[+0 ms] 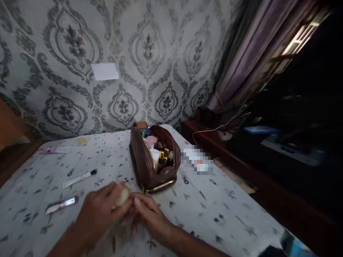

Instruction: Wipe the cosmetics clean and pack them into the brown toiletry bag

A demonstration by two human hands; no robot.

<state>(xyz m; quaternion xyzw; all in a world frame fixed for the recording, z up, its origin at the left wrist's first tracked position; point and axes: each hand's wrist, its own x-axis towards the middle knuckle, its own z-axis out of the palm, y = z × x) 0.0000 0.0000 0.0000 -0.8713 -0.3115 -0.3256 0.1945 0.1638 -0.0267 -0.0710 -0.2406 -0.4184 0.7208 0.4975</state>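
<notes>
My left hand point(100, 207) is closed around a small, round, pale yellow object point(123, 197); its exact kind does not show. My right hand point(151, 214) meets the left fingertips, thumb and fingers pressed together, and whatever they pinch is hidden. Just beyond both hands stands an unzipped brown toiletry bag point(139, 164) packed with cosmetics. Inside it are a white container point(154, 157), a pink-lidded jar point(152, 139) and gold-coloured caps point(164, 154). Left of the hands lie a brush with a dark tip point(80, 178) and a pale, shiny tube-like item point(61, 205).
A patterned white cloth point(214, 221) covers the surface. Further left are another pale yellow round item point(82, 141) and a purple-pink item point(50, 150). A blurred-out item point(198, 160) lies right of the bag. Past the right edge are dark wood and a white cable point(214, 129).
</notes>
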